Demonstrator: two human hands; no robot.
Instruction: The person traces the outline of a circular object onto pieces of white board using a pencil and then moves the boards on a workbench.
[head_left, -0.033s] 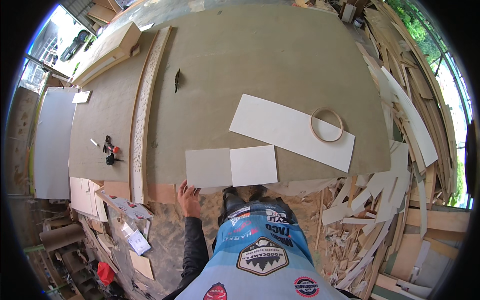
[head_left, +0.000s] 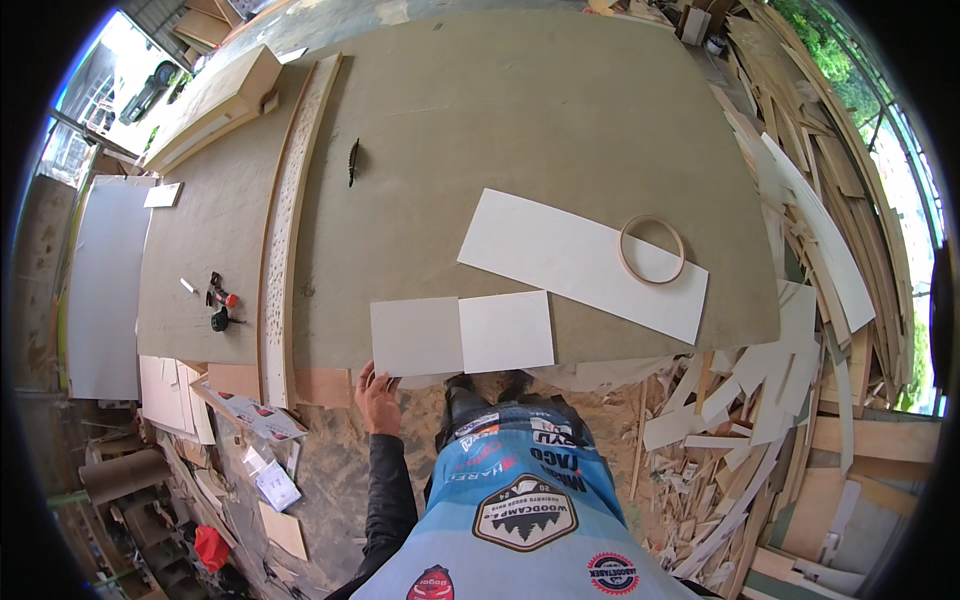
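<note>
My left hand (head_left: 379, 403) is at the near edge of the workbench, its fingertips against the lower left corner of a square grey panel (head_left: 416, 337). The fingers are slightly bent and apart, not wrapped round the panel. A square white panel (head_left: 507, 333) lies flat beside the grey one, their edges meeting. Behind it to the right, a long white board (head_left: 560, 237) lies at a slant, close to the white panel's far corner. On that board rests a roll of thin, light-brown edging or tape (head_left: 625, 262). My right hand is out of sight.
A long narrow wooden channel (head_left: 290, 230) crosses the workbench (head_left: 520, 110) at left. Beyond it lie a red-and-black tool (head_left: 222, 297), a dark round tool (head_left: 221, 319) and a long box (head_left: 215, 110). A small black object (head_left: 353, 163) lies farther back. Offcuts (head_left: 745, 390) pile up at right.
</note>
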